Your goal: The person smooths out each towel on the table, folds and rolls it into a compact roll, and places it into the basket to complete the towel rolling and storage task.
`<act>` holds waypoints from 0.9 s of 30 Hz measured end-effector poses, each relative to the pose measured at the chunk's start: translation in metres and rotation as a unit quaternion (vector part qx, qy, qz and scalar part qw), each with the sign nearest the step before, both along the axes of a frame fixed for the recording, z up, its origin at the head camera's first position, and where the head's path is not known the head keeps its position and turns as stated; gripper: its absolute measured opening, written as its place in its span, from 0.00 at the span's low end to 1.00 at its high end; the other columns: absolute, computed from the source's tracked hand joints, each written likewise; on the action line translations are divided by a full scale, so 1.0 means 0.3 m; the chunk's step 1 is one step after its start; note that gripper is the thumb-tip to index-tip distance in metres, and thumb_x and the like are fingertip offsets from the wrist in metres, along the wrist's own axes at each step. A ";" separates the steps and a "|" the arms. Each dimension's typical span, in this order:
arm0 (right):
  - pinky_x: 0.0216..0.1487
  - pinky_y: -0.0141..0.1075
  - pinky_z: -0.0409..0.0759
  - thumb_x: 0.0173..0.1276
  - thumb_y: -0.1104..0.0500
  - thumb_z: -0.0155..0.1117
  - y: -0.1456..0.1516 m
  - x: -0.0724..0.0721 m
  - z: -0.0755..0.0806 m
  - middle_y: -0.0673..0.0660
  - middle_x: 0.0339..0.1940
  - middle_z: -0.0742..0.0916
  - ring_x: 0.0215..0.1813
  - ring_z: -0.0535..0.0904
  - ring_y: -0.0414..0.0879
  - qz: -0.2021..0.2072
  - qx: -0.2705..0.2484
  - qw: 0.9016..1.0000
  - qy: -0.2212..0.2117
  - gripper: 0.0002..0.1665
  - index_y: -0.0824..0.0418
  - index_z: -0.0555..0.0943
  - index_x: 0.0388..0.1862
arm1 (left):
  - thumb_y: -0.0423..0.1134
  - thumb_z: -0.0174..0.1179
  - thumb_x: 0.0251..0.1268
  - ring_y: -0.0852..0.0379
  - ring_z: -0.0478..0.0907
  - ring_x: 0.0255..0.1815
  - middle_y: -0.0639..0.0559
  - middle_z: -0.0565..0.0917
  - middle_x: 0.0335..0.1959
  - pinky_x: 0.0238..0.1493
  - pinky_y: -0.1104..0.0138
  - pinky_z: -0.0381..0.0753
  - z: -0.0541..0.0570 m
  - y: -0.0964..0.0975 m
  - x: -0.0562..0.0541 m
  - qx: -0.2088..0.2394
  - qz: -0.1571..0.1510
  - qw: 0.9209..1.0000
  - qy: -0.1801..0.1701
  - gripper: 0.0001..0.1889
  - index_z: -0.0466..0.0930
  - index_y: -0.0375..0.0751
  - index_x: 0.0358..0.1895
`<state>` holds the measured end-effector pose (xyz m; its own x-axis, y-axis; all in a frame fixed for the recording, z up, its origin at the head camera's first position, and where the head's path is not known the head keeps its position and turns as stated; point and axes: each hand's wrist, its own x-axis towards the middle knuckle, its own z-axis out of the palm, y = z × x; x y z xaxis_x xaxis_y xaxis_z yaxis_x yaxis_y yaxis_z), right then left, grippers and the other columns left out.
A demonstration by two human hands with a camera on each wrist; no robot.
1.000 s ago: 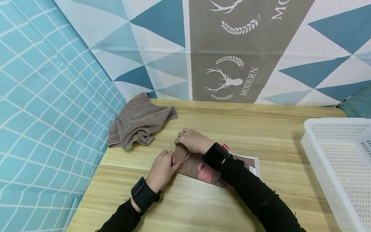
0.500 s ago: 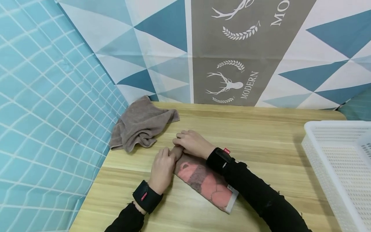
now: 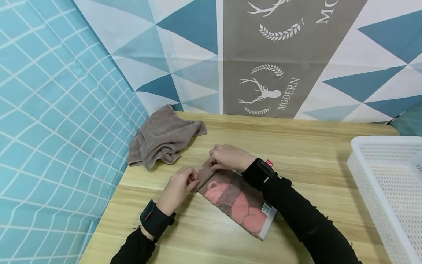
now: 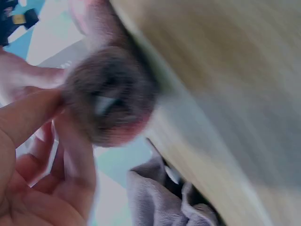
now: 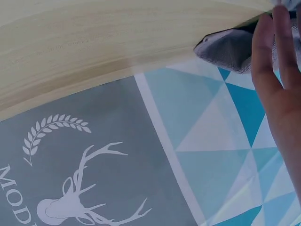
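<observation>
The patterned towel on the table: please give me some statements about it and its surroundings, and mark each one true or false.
1. Both hands hold the rolled end of the patterned towel. True: the left hand and the right hand grip it.
2. The brown cloth lies folded flat in the basket. False: it lies crumpled at the table's far left corner.
3. The white basket stands at the right of the table. True.
4. The patterned towel is rolled up completely. False: its pink and grey part lies flat on the table.
5. A white label shows at the towel's free end. True.
</observation>
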<state>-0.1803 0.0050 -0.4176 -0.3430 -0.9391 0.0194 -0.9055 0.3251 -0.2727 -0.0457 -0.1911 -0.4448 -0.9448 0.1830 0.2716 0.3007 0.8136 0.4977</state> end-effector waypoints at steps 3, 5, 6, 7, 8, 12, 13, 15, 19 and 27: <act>0.43 0.36 0.75 0.67 0.56 0.69 0.004 -0.004 0.008 0.48 0.30 0.82 0.39 0.76 0.44 -0.016 0.013 1.000 -0.017 0.05 0.52 0.85 0.31 | 0.35 0.75 0.54 0.57 0.73 0.30 0.49 0.77 0.31 0.34 0.64 0.75 -0.007 -0.003 -0.007 0.001 0.040 0.999 -0.034 0.14 0.77 0.38 0.37; 0.43 0.37 0.76 0.66 0.57 0.70 0.001 -0.005 0.009 0.49 0.32 0.84 0.40 0.77 0.45 -0.030 0.018 0.999 -0.022 0.03 0.54 0.85 0.37 | 0.40 0.74 0.57 0.56 0.73 0.30 0.48 0.78 0.32 0.35 0.62 0.75 -0.012 0.001 -0.011 -0.005 0.063 0.995 -0.074 0.18 0.77 0.36 0.44; 0.44 0.37 0.76 0.66 0.58 0.71 0.000 -0.005 0.009 0.51 0.35 0.85 0.41 0.78 0.46 -0.032 0.022 0.999 -0.025 0.06 0.55 0.85 0.41 | 0.42 0.73 0.58 0.56 0.73 0.30 0.48 0.78 0.32 0.35 0.61 0.74 -0.013 0.004 -0.011 -0.008 0.070 0.993 -0.094 0.20 0.77 0.35 0.46; 0.44 0.38 0.77 0.65 0.58 0.71 -0.002 -0.005 0.009 0.52 0.38 0.86 0.42 0.78 0.47 -0.034 0.027 0.999 -0.027 0.10 0.56 0.85 0.45 | 0.43 0.72 0.59 0.56 0.73 0.29 0.48 0.78 0.32 0.35 0.61 0.74 -0.014 0.008 -0.012 -0.005 0.074 0.991 -0.115 0.21 0.77 0.34 0.49; 0.45 0.38 0.77 0.64 0.57 0.72 -0.002 -0.005 0.008 0.54 0.40 0.86 0.43 0.78 0.47 -0.035 0.034 0.999 -0.024 0.14 0.56 0.85 0.48 | 0.44 0.71 0.60 0.57 0.73 0.29 0.49 0.78 0.31 0.34 0.62 0.74 -0.015 0.011 -0.013 -0.006 0.074 0.989 -0.131 0.21 0.77 0.34 0.49; 0.48 0.38 0.75 0.62 0.54 0.73 -0.001 -0.008 0.004 0.54 0.46 0.83 0.46 0.74 0.48 -0.024 0.051 0.998 0.003 0.17 0.53 0.86 0.51 | 0.42 0.72 0.59 0.58 0.70 0.26 0.52 0.75 0.27 0.30 0.64 0.71 -0.013 0.024 -0.016 0.000 0.062 0.988 -0.139 0.18 0.79 0.35 0.46; 0.49 0.38 0.74 0.61 0.53 0.74 0.000 -0.009 0.002 0.54 0.46 0.82 0.46 0.73 0.48 -0.022 0.052 0.998 0.008 0.16 0.52 0.87 0.48 | 0.41 0.73 0.57 0.57 0.69 0.26 0.52 0.74 0.27 0.30 0.64 0.70 -0.013 0.026 -0.017 -0.002 0.059 0.990 -0.127 0.18 0.79 0.36 0.45; 0.49 0.38 0.74 0.59 0.53 0.75 0.003 -0.011 -0.002 0.52 0.45 0.82 0.46 0.72 0.47 -0.020 0.052 0.998 0.007 0.15 0.52 0.86 0.45 | 0.38 0.76 0.53 0.56 0.71 0.28 0.51 0.75 0.28 0.32 0.63 0.71 -0.014 0.028 -0.018 -0.011 0.054 0.994 -0.090 0.18 0.79 0.36 0.42; 0.48 0.36 0.74 0.56 0.55 0.77 0.004 -0.008 -0.009 0.49 0.42 0.83 0.45 0.73 0.44 -0.020 0.046 0.999 -0.018 0.17 0.54 0.82 0.42 | 0.33 0.78 0.46 0.51 0.74 0.35 0.47 0.77 0.32 0.37 0.59 0.74 -0.023 0.026 -0.019 -0.037 0.053 0.998 -0.027 0.21 0.77 0.37 0.42; 0.46 0.36 0.76 0.55 0.54 0.79 -0.002 -0.006 -0.031 0.50 0.39 0.78 0.44 0.74 0.44 -0.005 0.012 0.999 0.042 0.20 0.55 0.78 0.42 | 0.28 0.79 0.38 0.47 0.70 0.38 0.45 0.72 0.36 0.34 0.58 0.76 -0.032 0.037 -0.029 -0.104 0.088 0.991 0.014 0.26 0.71 0.39 0.38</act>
<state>-0.1822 0.0043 -0.4269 -0.3509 -0.9361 0.0266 -0.9213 0.3400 -0.1886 -0.0543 -0.1802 -0.4545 -0.9600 0.0700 0.2711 0.1554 0.9386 0.3080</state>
